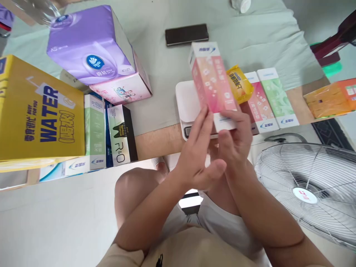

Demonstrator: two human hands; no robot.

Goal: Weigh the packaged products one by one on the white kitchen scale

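Observation:
A pink and white toothpaste box (213,81) is tilted above a small white digital scale (187,102), covering part of it. My right hand (236,142) grips the box's near end between thumb and fingers. Against the box's near left edge rest the fingertips of my left hand (198,155), its fingers stretched out and its thumb apart. Just right of the box lies a yellow packet (239,84). Beyond it, a second pink box (261,105) and a green and white box (278,98) lie side by side at the table edge.
A purple tissue pack (89,44) rests on a pink carton (125,87) at left. Nearby are a yellow WATER carton (41,115), a green box (95,129) and a black-and-white box (121,133). A phone (187,35) lies behind the scale. Right: orange packets (328,98), floor fan (306,193).

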